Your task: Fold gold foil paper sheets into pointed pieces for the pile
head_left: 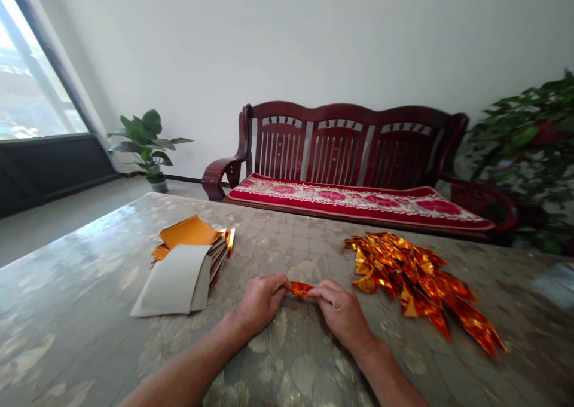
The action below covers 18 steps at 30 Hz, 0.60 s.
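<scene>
Orange foil piece (301, 288) pinched between left hand (263, 301) and right hand (342, 311), both forearms angled inward

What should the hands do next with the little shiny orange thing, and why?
Perhaps the left hand should let go so the right hand can lay the orange piece on the foil pile: both pinch its ends, and it looks folded like those.

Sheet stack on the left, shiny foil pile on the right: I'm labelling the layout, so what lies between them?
In the head view, the left hand and right hand, pinching a small orange foil piece over the patterned tabletop.
</scene>
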Motion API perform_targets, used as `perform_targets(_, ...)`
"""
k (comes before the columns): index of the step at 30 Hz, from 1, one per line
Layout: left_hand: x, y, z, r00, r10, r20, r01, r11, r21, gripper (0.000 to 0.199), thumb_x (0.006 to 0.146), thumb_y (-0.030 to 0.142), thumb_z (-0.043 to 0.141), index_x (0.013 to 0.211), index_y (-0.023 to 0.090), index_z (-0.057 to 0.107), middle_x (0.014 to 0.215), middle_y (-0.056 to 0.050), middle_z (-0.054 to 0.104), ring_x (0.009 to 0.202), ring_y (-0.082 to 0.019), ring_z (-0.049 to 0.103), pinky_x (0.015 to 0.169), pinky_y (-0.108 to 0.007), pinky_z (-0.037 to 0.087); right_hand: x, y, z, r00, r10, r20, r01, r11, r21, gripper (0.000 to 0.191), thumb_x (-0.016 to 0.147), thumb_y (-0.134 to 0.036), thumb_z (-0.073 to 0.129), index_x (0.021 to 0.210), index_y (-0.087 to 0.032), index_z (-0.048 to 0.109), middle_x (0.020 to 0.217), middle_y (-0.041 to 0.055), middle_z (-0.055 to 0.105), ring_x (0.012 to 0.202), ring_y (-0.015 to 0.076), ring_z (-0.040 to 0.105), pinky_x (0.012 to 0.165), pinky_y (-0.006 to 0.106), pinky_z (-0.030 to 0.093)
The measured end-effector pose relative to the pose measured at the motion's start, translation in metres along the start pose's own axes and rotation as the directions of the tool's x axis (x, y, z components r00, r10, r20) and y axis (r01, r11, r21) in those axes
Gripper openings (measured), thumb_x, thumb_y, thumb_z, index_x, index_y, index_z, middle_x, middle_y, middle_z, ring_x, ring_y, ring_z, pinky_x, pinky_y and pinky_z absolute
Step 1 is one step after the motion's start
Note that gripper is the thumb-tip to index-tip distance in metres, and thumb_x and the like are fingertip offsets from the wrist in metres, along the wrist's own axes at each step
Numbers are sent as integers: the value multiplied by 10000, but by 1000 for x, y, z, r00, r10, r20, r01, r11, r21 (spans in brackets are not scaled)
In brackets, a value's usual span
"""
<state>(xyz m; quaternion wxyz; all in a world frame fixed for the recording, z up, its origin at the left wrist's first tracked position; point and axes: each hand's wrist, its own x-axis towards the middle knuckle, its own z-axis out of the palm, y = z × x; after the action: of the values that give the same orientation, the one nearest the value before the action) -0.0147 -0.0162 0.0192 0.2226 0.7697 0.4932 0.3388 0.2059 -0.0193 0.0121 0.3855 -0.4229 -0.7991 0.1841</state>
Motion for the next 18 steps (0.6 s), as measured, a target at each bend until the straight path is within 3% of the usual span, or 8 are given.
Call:
perform_targets(7, 4, -6, 4, 992, -115, -43, 111, 990, -91, 160, 791, 158, 525, 821, 203, 676, 685, 30, 665, 654, -135, 602, 632, -216, 391, 1, -3, 0, 1000, 29, 12, -30, 989, 146, 404, 836, -87, 497, 1120, -275, 715, 1091, 34, 723, 1028, 183, 666, 941, 333, 519)
perform_targets(10, 6, -8, 6, 989, -141, -47, 133, 982, -135, 149, 781, 166, 528, 814, 193, 671, 667, 31, 649, 633, -131, 583, 616, -216, 384, 1, -3, -3, 995, 101, 18, -103, 977, 187, 433, 841, -111, 474, 1181, -267, 691, 1159, 37, 713, 1099, 203, 651, 1003, 385, 495)
perform_targets(15, 6, -9, 7, 986, -157, -46, 149, 977, -153, 145, 780, 179, 532, 811, 186, 674, 647, 33, 627, 600, -123, 542, 599, -216, 370, 0, 3, -1, 961, 269, -61, -225, 893, 389, 406, 906, -278, 465, 1275, -206, 617, 1100, 78, 734, 965, 212, 714, 887, 374, 570)
perform_targets(18, 6, -10, 8, 986, -160, -50, 151, 978, -145, 142, 782, 189, 537, 813, 186, 676, 646, 32, 623, 601, -124, 534, 593, -217, 364, 3, 7, 3, 937, 335, -96, -257, 852, 456, 349, 878, -329, 510, 1142, -185, 687, 1037, 88, 749, 811, 215, 742, 784, 357, 603)
